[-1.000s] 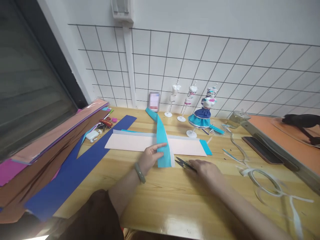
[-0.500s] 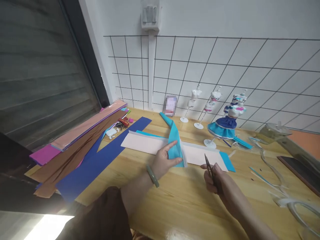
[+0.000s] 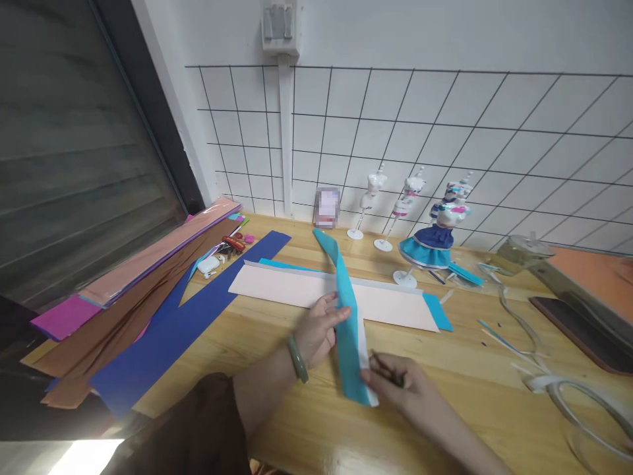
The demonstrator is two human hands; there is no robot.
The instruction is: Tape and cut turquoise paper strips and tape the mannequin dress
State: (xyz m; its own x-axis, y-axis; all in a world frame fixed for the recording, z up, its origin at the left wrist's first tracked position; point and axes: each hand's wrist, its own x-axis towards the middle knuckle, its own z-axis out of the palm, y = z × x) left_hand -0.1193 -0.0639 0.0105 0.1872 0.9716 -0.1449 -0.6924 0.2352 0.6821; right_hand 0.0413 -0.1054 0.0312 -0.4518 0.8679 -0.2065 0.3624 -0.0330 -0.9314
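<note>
A long turquoise strip (image 3: 347, 336) with a white band along its right edge hangs twisted across the table. My left hand (image 3: 316, 330) is closed on its left side, thumb on the front face. Lower down, my right hand (image 3: 403, 386) pinches the white edge near the strip's bottom end. Dark thread snips (image 3: 395, 379) are tucked in that same hand, mostly hidden by the fingers. Behind the strip lies a pale pink strip (image 3: 281, 285) with a greyish upper border, on top of another turquoise piece (image 3: 438, 313).
Dark blue, brown and pink sheets (image 3: 158, 251) pile up at the left, with a white earphone case (image 3: 208, 265) beside them. Small white dress forms (image 3: 373, 188) stand at the back, one wearing a blue skirt (image 3: 428, 247). Coiled white tape (image 3: 558, 389) and a dark tablet (image 3: 578, 330) lie right.
The turquoise strip has been drawn nearer and straightened. My right hand moved left and down and now pinches its edge; the snips' blades no longer point up. The view shifted slightly right.
</note>
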